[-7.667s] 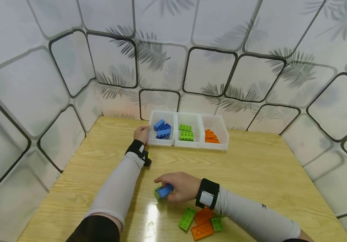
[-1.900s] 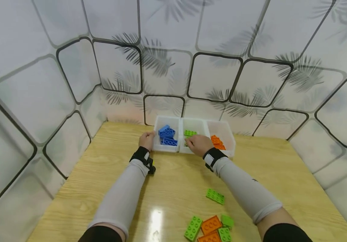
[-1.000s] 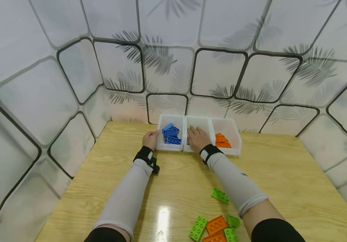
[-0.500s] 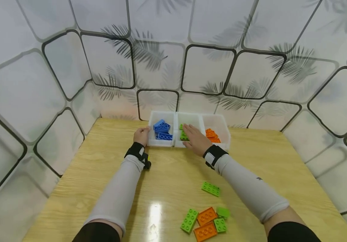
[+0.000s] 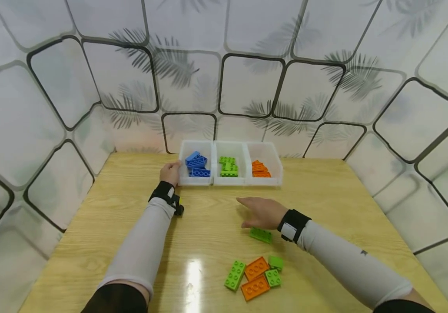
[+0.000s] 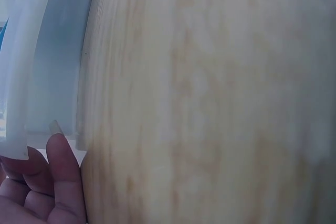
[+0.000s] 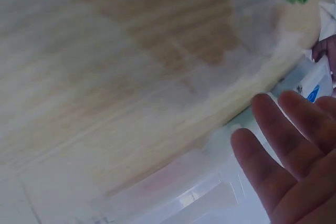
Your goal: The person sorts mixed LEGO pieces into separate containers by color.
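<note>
My left hand [image 5: 170, 174] grips the left end of a white three-compartment tray [image 5: 229, 181]; in the left wrist view its fingers [image 6: 64, 169] curl at the tray's corner. Blue toy bricks [image 5: 197, 163] lie in the left compartment, lime-green ones [image 5: 229, 168] in the middle, orange ones [image 5: 260, 169] in the right. In front of the tray, my right hand [image 5: 266, 212] reaches leftward over the table, fingers extended and holding nothing. Just below its thumb in the head view lies a lone green brick [image 5: 260, 235], whose edge shows at the top of the right wrist view.
Nearer me on the wooden table [image 5: 145, 269] lies a loose group: a long green brick [image 5: 234, 275], an orange brick [image 5: 257, 268], another orange brick [image 5: 255, 288], a small studded green brick [image 5: 273, 278] and a green piece [image 5: 276, 262]. A patterned curtain [image 5: 192, 95] stands behind the tray.
Earlier my right hand held a blue brick over the table, then worked in the green compartment. It has since drawn back toward the lone green brick. My left hand stays on the tray.
</note>
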Action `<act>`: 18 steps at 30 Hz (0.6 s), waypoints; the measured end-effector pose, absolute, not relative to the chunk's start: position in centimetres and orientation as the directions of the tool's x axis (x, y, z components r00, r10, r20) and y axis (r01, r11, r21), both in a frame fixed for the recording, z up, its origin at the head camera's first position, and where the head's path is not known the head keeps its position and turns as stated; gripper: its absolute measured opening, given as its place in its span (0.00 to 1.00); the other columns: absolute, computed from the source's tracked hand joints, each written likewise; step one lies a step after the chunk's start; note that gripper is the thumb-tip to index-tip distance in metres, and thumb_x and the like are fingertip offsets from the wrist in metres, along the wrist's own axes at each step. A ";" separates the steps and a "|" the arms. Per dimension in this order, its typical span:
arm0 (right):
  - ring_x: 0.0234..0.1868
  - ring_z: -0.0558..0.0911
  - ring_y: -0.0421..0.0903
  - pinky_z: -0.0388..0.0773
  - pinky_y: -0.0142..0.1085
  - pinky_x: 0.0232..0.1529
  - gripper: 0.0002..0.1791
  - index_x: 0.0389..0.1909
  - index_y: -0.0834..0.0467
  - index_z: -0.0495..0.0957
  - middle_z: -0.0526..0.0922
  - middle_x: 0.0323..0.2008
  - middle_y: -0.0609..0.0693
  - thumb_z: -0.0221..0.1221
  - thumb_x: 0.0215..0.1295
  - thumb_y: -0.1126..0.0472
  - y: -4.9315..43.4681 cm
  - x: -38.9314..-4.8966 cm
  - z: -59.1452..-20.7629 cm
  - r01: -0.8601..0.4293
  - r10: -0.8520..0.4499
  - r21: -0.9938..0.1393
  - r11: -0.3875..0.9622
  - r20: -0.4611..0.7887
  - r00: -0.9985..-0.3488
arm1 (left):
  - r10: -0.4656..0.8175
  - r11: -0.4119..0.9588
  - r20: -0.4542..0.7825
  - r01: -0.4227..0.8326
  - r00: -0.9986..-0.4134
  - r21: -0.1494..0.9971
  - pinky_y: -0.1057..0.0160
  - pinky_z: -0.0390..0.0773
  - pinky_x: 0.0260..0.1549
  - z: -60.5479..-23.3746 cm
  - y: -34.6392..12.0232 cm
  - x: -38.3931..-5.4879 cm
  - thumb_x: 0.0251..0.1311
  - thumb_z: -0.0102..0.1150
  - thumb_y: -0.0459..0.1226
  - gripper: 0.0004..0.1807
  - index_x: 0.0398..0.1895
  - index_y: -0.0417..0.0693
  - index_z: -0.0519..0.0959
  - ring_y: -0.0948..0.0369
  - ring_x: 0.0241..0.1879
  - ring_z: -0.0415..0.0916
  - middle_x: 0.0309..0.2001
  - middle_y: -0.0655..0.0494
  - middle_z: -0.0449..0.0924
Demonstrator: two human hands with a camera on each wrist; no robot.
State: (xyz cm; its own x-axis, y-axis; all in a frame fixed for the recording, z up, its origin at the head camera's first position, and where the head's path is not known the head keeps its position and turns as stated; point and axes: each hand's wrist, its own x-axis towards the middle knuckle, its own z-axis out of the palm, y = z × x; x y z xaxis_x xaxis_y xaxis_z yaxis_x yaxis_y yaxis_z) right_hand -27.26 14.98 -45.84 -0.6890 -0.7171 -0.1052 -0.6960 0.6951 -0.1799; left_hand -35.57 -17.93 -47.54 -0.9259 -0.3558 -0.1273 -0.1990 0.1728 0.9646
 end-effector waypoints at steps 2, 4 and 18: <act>0.62 0.74 0.52 0.71 0.47 0.59 0.46 0.72 0.56 0.61 0.73 0.63 0.56 0.62 0.59 0.35 15.3 -26.5 -45.9 -0.699 -0.714 -0.148 0.700 -0.132 -0.687 | -0.353 0.164 -0.135 -0.204 -0.926 0.965 0.49 0.66 0.60 -47.6 -18.0 -35.6 0.72 0.46 0.51 0.29 0.63 0.37 0.71 0.46 0.60 0.68 0.62 0.40 0.71; 0.58 0.76 0.51 0.74 0.46 0.55 0.47 0.71 0.55 0.64 0.76 0.60 0.54 0.62 0.57 0.33 15.6 -25.8 -46.1 -0.708 -0.717 -0.117 0.697 -0.146 -0.682 | -0.354 0.157 -0.136 -0.202 -0.925 0.967 0.49 0.66 0.60 -47.6 -18.1 -35.7 0.72 0.46 0.51 0.29 0.62 0.37 0.72 0.46 0.59 0.68 0.61 0.40 0.71; 0.29 0.70 0.36 0.69 0.32 0.29 0.33 0.62 0.56 0.74 0.78 0.36 0.44 0.68 0.57 0.46 17.2 -23.8 -47.9 -0.779 -0.779 -0.103 0.618 0.052 -0.625 | -0.348 0.146 -0.131 -0.192 -0.928 0.970 0.49 0.67 0.60 -47.4 -17.9 -35.3 0.73 0.45 0.51 0.29 0.62 0.35 0.70 0.45 0.60 0.68 0.61 0.39 0.71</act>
